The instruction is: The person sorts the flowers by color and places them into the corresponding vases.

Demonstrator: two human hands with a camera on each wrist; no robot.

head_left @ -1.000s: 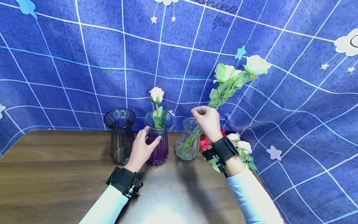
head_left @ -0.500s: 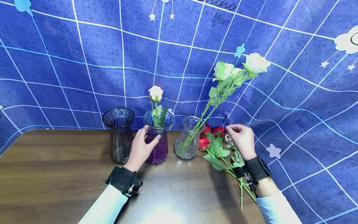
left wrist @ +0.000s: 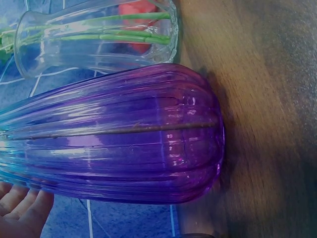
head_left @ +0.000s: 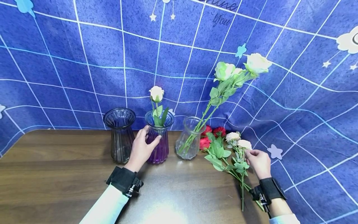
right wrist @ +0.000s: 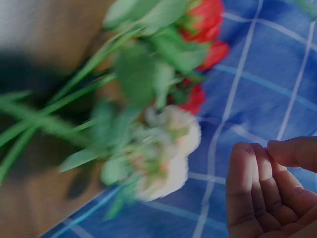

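Note:
My left hand [head_left: 139, 151] holds the blue-and-purple glass vase [head_left: 159, 151] below its rim, thumb across the front and fingers at the left side. A cream rose [head_left: 156, 94] stands in it; the left wrist view shows a thin brown stem [left wrist: 133, 129] inside. At the far right, my right hand [head_left: 260, 161] is beside the pale flowers [head_left: 244, 144] lying on the table. Its fingers bend loosely, the thumb near the fingertips. The right wrist view shows nothing between them; the pale blooms [right wrist: 171, 178], blurred, lie apart from the fingers.
A clear glass vase [head_left: 181, 151] with tall greenish-white roses [head_left: 257, 63] leans its stems right. Red roses [head_left: 205, 144] lie beside it. The dark grey vase [head_left: 120, 146] stands left on the wooden table [head_left: 70, 177]. A blue gridded cloth [head_left: 84, 62] hangs behind.
My right hand has moved from beside the clear vase rightward and down to the pale flowers on the table. The left hand has stayed on the blue-and-purple vase.

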